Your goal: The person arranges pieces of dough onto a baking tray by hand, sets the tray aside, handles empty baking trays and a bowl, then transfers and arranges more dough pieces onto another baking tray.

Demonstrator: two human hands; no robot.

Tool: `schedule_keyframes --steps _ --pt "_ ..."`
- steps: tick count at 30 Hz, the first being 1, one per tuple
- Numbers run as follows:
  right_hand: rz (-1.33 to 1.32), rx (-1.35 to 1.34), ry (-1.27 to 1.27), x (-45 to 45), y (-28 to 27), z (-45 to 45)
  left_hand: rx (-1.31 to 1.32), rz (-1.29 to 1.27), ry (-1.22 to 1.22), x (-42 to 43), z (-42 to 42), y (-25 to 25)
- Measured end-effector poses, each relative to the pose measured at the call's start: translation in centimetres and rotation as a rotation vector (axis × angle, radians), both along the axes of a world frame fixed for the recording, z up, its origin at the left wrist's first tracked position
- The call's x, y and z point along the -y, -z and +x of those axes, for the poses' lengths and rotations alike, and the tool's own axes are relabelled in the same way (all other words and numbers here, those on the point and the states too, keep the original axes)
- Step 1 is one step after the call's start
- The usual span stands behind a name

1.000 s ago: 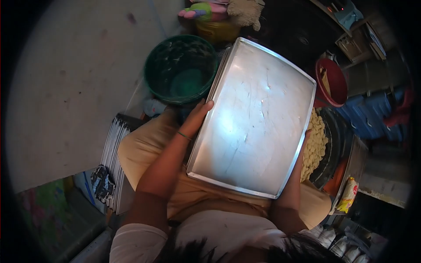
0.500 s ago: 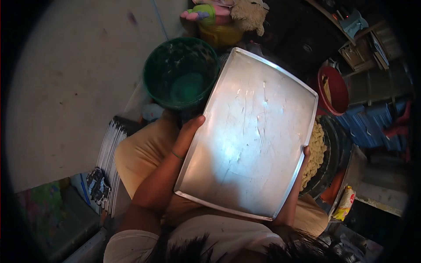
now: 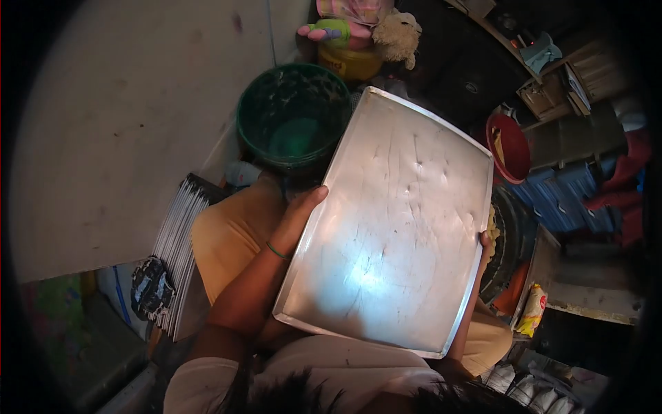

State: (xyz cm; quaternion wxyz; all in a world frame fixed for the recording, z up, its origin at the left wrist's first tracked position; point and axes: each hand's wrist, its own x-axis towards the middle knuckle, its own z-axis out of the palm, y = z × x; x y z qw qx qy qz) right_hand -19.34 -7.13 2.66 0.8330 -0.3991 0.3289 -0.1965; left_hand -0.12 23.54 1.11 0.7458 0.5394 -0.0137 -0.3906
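Observation:
A large metal baking tray (image 3: 407, 207), scratched and dented, is held tilted over my lap. My left hand (image 3: 305, 207) grips its left edge, with the thumb over the rim. On the opposite edge my right hand (image 3: 485, 241) is wrapped round the rim; most of its fingers are hidden under the tray. Behind the right edge, a dark round basin (image 3: 514, 241) holds pale dough pieces (image 3: 492, 231), mostly covered by the tray. Beyond my left hand stands a green bucket (image 3: 293, 117) with pale residue on its inner wall.
A stack of metal trays (image 3: 178, 238) leans at my left, with a dark crumpled cloth (image 3: 152, 286) beside it. To the right are a red bucket (image 3: 510, 148), blue crates (image 3: 565, 200) and a yellow packet (image 3: 532, 310). A plush toy (image 3: 398, 38) sits at the back.
The tray has shifted slightly down in view and now covers more of the dough pieces. The view has swung a little; both hands keep their hold on the tray.

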Motion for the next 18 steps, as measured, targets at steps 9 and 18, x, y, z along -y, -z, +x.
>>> schedule_keyframes --steps 9,18 --pt "-0.069 -0.011 0.018 -0.6 -3.5 -1.0 -0.054 -0.103 0.029 0.4 0.3 0.7" --pt "-0.001 0.008 0.096 -1.4 -5.8 1.3 -0.009 -0.057 -0.004 0.5 1.6 0.5"
